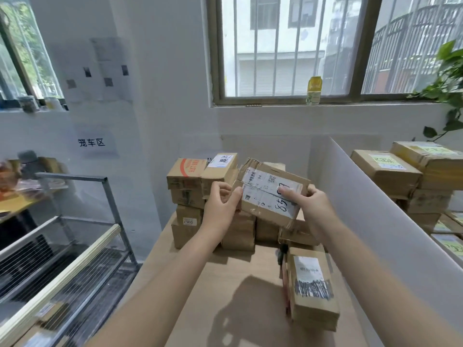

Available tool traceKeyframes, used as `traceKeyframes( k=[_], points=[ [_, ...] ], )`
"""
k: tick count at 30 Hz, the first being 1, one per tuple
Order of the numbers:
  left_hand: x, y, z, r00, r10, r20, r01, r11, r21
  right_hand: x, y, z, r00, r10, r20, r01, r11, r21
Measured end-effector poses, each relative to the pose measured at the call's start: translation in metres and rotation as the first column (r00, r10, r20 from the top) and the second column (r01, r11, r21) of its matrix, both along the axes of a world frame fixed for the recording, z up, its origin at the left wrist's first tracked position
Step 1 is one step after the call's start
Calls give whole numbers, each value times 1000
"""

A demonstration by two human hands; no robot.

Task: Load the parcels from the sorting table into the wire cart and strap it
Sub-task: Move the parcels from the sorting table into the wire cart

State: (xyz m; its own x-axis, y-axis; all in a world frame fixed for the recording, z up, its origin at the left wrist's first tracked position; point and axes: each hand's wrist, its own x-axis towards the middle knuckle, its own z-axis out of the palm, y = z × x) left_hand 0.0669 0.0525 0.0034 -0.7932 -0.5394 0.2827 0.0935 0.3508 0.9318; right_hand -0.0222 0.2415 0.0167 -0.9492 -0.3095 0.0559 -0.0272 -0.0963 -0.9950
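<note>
Cardboard parcel (271, 194), creased, both hands' grip

Left hand (220, 205), right hand (312, 205), forearms (all bare)

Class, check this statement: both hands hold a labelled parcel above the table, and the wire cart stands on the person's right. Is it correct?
Not quite. The head view shows the cart on the person's left, not the right. The rest holds: the left hand and right hand hold the labelled parcel above the table.
</note>
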Motion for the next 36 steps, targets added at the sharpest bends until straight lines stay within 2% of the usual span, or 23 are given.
traceKeyframes(
  k=[3,6,9,12,17,20,25,29,36],
  points=[
    [18,-21,-13,999,51,11,-51,998,37,7,-28,-4,994,110,-11,-109,992,68],
    [44,-51,-23,983,180,46,-181,983,19,15,-71,-10,988,150,-41,-142,977,161],
    [84,-88,-35,952,301,59,-305,949,78,31,-128,-21,968,250,-25,-241,950,199],
    [135,-123,-50,891,447,85,-454,885,104,64,-186,-38,933,358,41,-359,917,172],
    [229,-174,-73,753,635,170,-656,745,123,131,-276,-76,805,583,107,-592,782,196],
    [281,-202,-89,692,688,219,-721,675,158,177,-321,-86,748,657,96,-660,721,209],
    [362,-256,-112,622,751,219,-781,576,243,257,-397,-101,679,731,60,-711,636,299],
    [429,-311,-130,599,762,245,-796,532,290,323,-460,-113,663,744,80,-723,610,324],
    [555,-396,-149,544,779,313,-835,462,299,443,-563,-122,566,817,112,-793,502,347]
  ],
)
